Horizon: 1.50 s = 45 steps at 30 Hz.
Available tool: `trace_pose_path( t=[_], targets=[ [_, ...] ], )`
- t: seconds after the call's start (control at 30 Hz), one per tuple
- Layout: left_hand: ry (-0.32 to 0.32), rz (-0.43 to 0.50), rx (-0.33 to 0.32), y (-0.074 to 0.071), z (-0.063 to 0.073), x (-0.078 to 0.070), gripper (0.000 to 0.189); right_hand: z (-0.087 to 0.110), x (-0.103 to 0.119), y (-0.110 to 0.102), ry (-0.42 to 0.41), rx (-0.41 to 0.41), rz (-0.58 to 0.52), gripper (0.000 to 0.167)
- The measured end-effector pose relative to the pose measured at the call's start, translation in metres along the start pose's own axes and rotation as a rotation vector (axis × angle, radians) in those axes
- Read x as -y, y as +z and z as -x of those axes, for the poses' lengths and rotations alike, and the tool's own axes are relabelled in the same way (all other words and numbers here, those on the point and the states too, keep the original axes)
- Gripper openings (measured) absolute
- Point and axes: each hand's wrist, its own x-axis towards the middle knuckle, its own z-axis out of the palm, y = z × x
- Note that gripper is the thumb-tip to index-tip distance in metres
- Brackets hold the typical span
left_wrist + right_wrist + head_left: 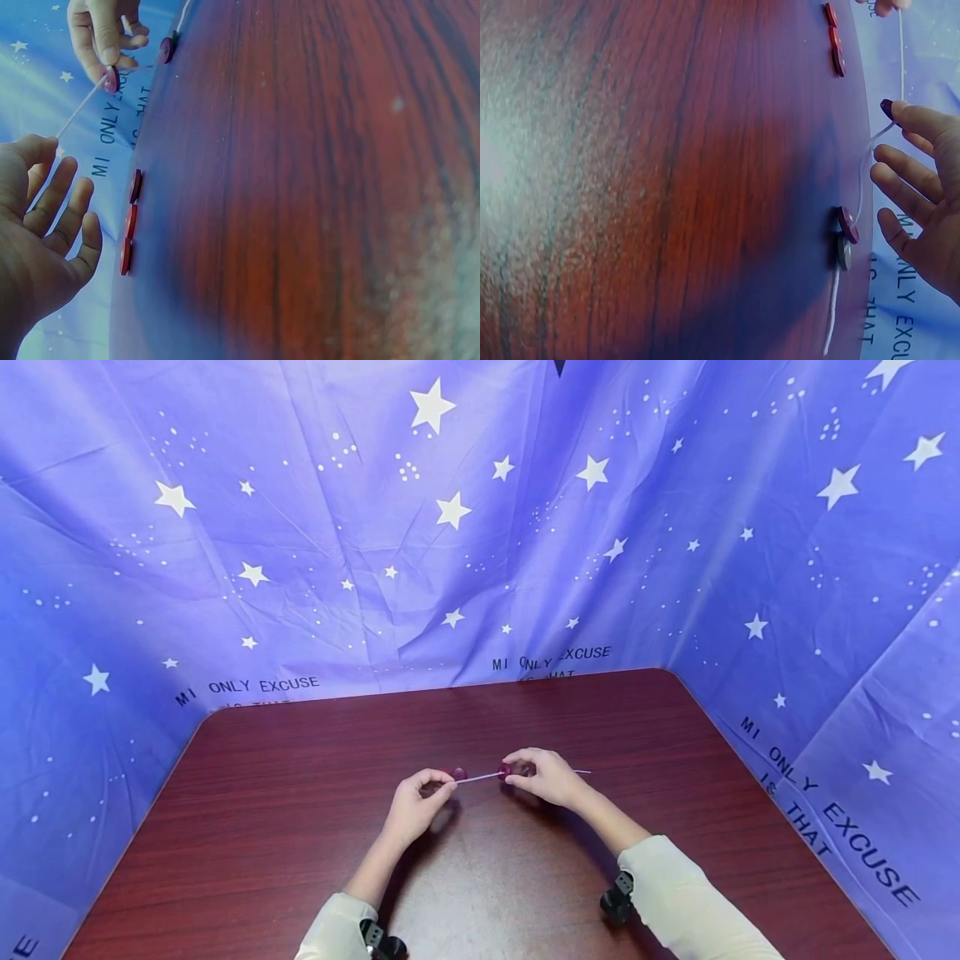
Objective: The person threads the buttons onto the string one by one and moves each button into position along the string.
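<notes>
My left hand (420, 802) pinches one end of a thin white cord (480, 777) between thumb and forefinger. A dark red button (112, 79) is pinched by my right hand (546, 777), with the cord stretched between it and the left fingertips. Past the right hand, the cord slants down to the table in the right wrist view. There a dark red button (847, 225) and a greyish button (844, 253) lie together on the cord. Both hands are raised over the table, their other fingers loosely bent.
Several loose red buttons (131, 221) lie in a row on the dark reddish wooden table (300, 777), close to the left hand. A purple-blue cloth (375, 527) with white stars and lettering hangs around the table's far and side edges.
</notes>
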Motion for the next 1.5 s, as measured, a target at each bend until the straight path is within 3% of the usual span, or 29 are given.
trace_pose_path(
  t=[1.5],
  targets=[
    [-0.038, 0.037, -0.007, -0.004, 0.004, -0.001, 0.007, 0.012, -0.026, -0.015, 0.033, -0.059, 0.047, 0.022]
  ],
)
